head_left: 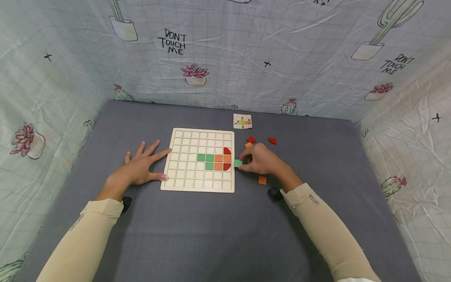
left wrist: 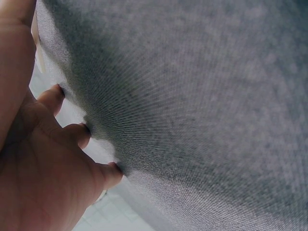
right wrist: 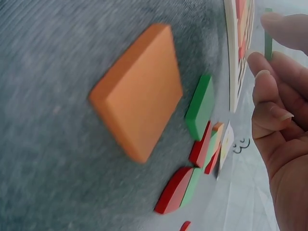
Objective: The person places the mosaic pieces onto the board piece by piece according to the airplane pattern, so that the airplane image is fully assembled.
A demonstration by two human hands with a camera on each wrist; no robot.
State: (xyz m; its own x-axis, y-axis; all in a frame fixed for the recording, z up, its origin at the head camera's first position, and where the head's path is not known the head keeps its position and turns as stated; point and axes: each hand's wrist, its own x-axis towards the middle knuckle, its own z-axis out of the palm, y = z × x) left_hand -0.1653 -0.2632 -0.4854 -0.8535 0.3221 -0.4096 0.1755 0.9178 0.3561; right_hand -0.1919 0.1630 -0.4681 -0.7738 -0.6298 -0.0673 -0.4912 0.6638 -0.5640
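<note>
A pale wooden grid board (head_left: 183, 172) lies on the grey cloth, with green, orange and red tiles set in its right-hand squares. My left hand (head_left: 139, 168) is spread at the board's left edge, its thumb and a fingertip touching the rim; in the left wrist view other fingertips (left wrist: 111, 175) press on the cloth. Just off the board's right edge, my right hand (head_left: 262, 158) pinches a green square tile (head_left: 238, 163) between thumb and fingers. The right wrist view shows that tile (right wrist: 268, 36) edge-on.
An orange square tile (head_left: 262, 180) lies below my right hand. Beyond that hand are red quarter-round pieces (head_left: 272, 140) and another orange tile (head_left: 248, 144). In the right wrist view a loose green tile (right wrist: 200, 107) lies nearby. A picture card (head_left: 242, 121) rests behind the board.
</note>
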